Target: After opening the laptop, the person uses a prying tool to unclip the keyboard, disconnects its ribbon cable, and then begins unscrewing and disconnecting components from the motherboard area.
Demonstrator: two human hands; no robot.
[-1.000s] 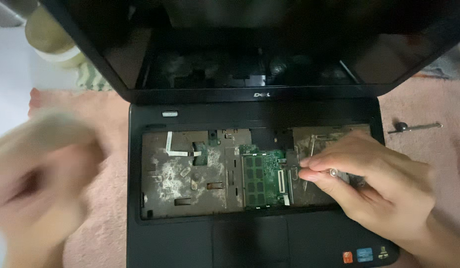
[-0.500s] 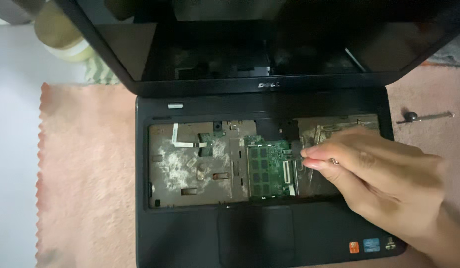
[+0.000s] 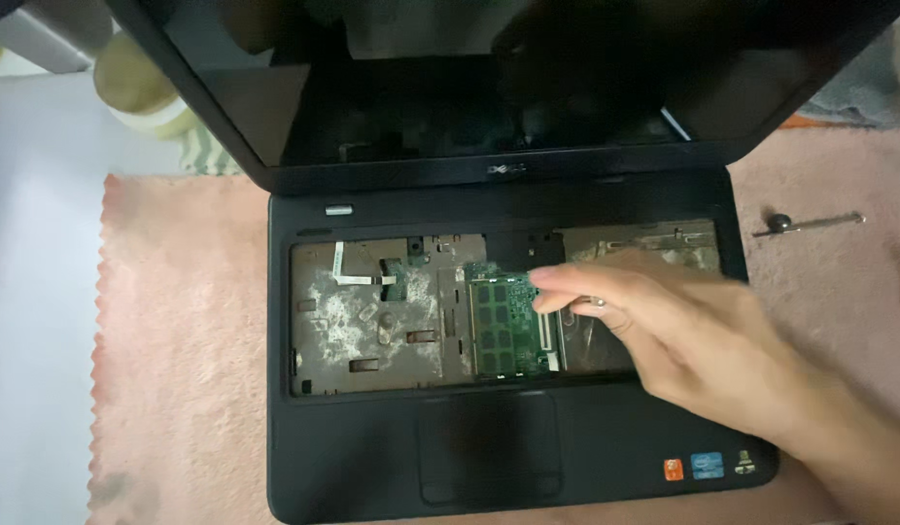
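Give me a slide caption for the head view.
Right hand reaches the green memory module in an opened black laptop.

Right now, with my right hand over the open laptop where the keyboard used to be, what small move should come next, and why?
Probably ease the right hand a touch left and down, so its fingertips settle on the green memory module. They hover at the module's right edge, beside its white side clip. The left hand is out of view, so the laptop lies unsteadied: press lightly.

One open laptop (image 3: 508, 292), one green memory module (image 3: 503, 326), one screwdriver (image 3: 810, 224), one pink mat (image 3: 178, 340).
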